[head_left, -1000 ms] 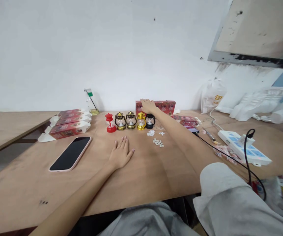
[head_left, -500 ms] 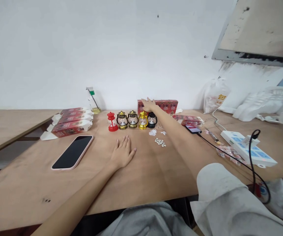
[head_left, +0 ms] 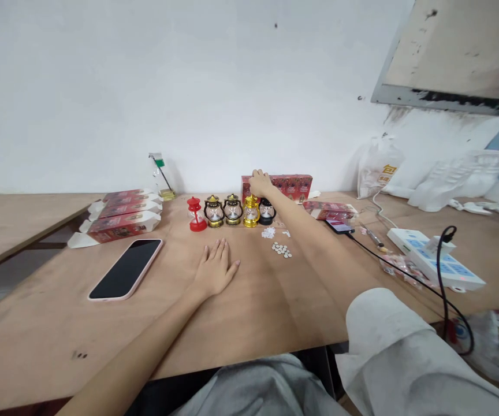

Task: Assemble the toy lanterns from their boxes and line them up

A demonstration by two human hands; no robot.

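My left hand lies flat on the brown tabletop, fingers a little spread, holding nothing. Reaching over the lanterns, my right hand has its fingers bent over the top left of a row of red printed boxes standing by the wall. Its thumb is hidden. In front of that row stand several small lanterns: a red lantern, two black-and-bronze lanterns, a gold lantern and a black lantern. Button cells and small white pieces lie to their right.
Red boxes with open flaps lie at left, behind a pink-edged phone. At right are another red box, a second phone, a screwdriver-like tool, a white power strip, cables and a plastic bag.
The fingers of my right hand, spread against the boxes before, are now drawn together and bent over their top edge. My left hand stays flat in its place.
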